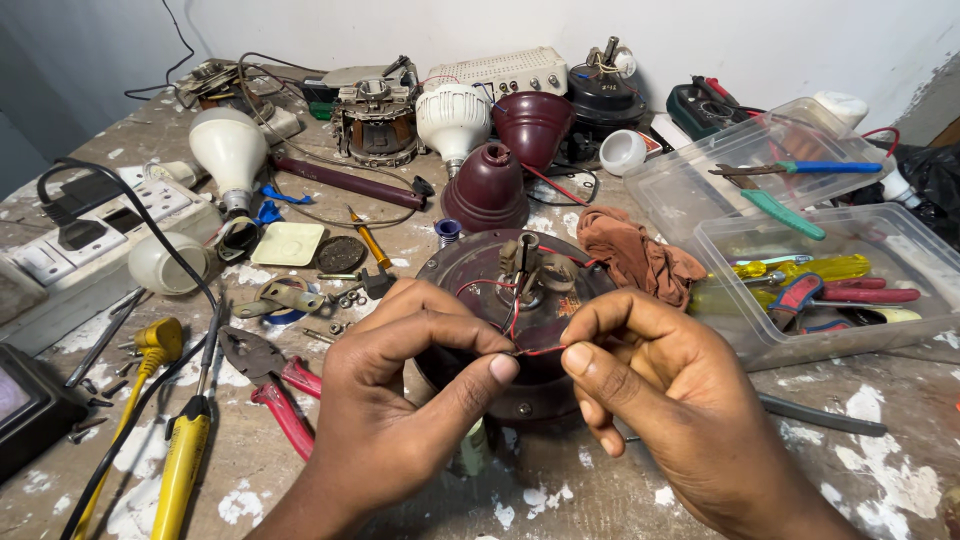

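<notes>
1. A paint-spattered workbench (880, 400) is carrying everything in view.
2. Two clear plastic tubs (760, 335) are sitting at the right, holding screwdrivers and pliers with coloured handles.
3. A round dark maroon motor housing (460, 275) is lying at the middle of the bench, just behind both hands, with a brown rag (640, 255) touching its right edge.
4. The left hand (400, 400) is pinching the thin wires between thumb and forefinger, the other fingers curling in beneath.
5. The right hand (660, 385) is pinching the same wires from the other side, its fingertips almost meeting those of the left.
6. A white bulb (230, 150) is lying at the far left, well apart from the hands.
7. Red-handled pliers (275, 385) are lying just left of the left wrist, beside a yellow-handled screwdriver (180, 470).
8. The red and black wires (535, 349) are running down from the housing's centre and being held taut between the two hands, above the housing's near edge.
</notes>
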Available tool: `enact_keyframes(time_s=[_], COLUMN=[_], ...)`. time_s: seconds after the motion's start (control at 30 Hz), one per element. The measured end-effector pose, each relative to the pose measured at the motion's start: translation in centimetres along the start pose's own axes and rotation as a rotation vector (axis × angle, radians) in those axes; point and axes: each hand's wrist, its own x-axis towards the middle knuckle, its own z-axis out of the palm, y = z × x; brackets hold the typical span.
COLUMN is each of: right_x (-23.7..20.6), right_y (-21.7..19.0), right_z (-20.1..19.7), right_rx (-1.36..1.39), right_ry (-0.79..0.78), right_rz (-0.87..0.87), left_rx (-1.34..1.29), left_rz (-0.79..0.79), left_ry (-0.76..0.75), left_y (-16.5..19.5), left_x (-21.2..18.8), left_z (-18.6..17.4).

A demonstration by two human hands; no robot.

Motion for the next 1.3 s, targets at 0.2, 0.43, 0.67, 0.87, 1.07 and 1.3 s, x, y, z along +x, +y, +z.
enact_keyframes(time_s=[0.2,0.43,0.67,0.87,1.07,1.3], right_x=[0.1,0.3,0.4,-2.2,-2.6,-2.0], right_y=[-0.5,-0.7,-1.1,-0.6,-0.9,-0.7], right_z=[0.1,0.2,-0.1,2.0,4.0,6.0], right_rx=[-0.004,0.072,0.014,-0.517,-0.897,-0.955], right_ry=[0.190,0.475,0.539,0.517,0.225,0.218], right_rz=[-0.174,-0.344,-0.467,-0.766,-0.998,-0.731], left_rx=[-0.040,-0.126,-0.162,-0.226,-0.406,-0.468], left_rz=[0.034,-0.045,-0.076,-0.064,-0.099,-0.099], left_ry=[0.025,0.056,0.048,0.042,0.029,0.027], left_y=[0.0,-0.4,-1.0,-1.3,-1.5,-1.2], left_x=[0.1,-0.2,-0.3,-0.3,-0.6,-0.8], left_z=[0.0,0.0,0.0,-0.2,-0.5,-1.2])
